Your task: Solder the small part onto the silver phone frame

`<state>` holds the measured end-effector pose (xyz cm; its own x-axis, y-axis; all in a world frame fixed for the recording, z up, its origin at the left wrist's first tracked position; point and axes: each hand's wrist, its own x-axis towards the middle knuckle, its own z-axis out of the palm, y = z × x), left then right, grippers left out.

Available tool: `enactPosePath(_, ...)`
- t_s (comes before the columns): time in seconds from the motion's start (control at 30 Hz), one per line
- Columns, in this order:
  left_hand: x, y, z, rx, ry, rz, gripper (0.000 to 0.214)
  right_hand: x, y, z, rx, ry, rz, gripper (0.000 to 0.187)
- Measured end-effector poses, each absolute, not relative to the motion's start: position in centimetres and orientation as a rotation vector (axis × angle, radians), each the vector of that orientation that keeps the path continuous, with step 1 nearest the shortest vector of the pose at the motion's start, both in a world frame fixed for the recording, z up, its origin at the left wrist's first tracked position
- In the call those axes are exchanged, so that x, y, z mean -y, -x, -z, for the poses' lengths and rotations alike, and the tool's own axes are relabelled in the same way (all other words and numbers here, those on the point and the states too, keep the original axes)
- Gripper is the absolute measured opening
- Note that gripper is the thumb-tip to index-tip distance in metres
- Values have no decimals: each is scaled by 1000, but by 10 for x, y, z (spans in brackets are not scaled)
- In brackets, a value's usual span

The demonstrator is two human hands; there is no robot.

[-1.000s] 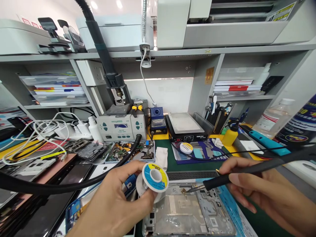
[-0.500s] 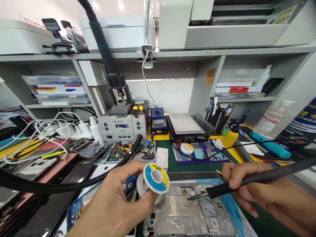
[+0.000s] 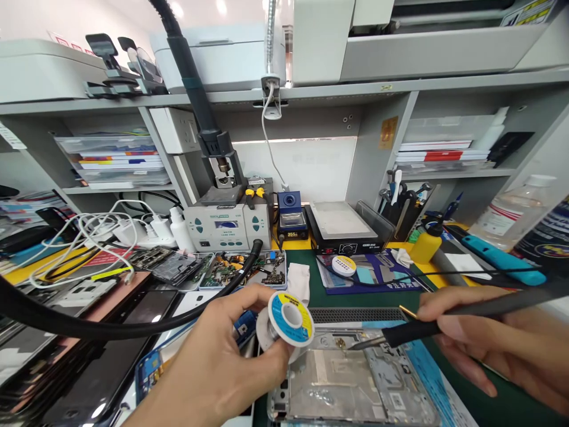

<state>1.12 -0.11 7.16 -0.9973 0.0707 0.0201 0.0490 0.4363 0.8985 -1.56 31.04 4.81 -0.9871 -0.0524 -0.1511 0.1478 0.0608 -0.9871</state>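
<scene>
Head view, the only one: our left hand [image 3: 213, 367] pinches a small spool of solder wire with a blue-and-yellow label [image 3: 288, 323], grip closed around its rim, held just above the near-left corner of the silver metal phone frame [image 3: 351, 385] lying on the tabletop [image 3: 489, 409]. Our right hand [image 3: 498, 344] has its grip wrapped around the black handle of a soldering iron [image 3: 444, 320], tip pointing left and down toward a small brass-coloured spot [image 3: 341, 344] near the top edge of the frame; tip looks very close to it, contact cannot be told. Progress, as a judgement: iron and solder are both brought to the joint, but no fresh solder bead is clearly visible, so the soldering itself seems just starting or not yet done. Around: a thick black hose [image 3: 133, 329] sweeps across left of the spool, close to the left wrist, could crowd that hand. Behind, a grey hot-air station [image 3: 229, 224], a black hotplate [image 3: 344, 228], a second solder spool [image 3: 344, 265], a yellow squeeze bottle [image 3: 427, 246], a tray of circuit board parts [image 3: 240, 270], and white cables [image 3: 89, 231] far left.
</scene>
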Motion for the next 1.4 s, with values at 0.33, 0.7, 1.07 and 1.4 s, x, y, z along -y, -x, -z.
enactPosePath(0.33, 8, -10, -68, -2603, -107, -1708, 15, -320, 23, -46, -1940, -120, 2104, 32)
enactPosePath(0.7, 25, -5, -66, -2600, -145, -1619, 37, -306, 21, -59, -1947, -205, 2263, 25)
enactPosePath(1.07, 21, -4, -69, -2648, 49, -1752, 34, -303, 13, -63, -2626, 459, 1611, 23)
enactPosePath(1.4, 18, -1, -69, -2638, 238, -1866, 29, -303, 8, -55, -2762, 952, 906, 77)
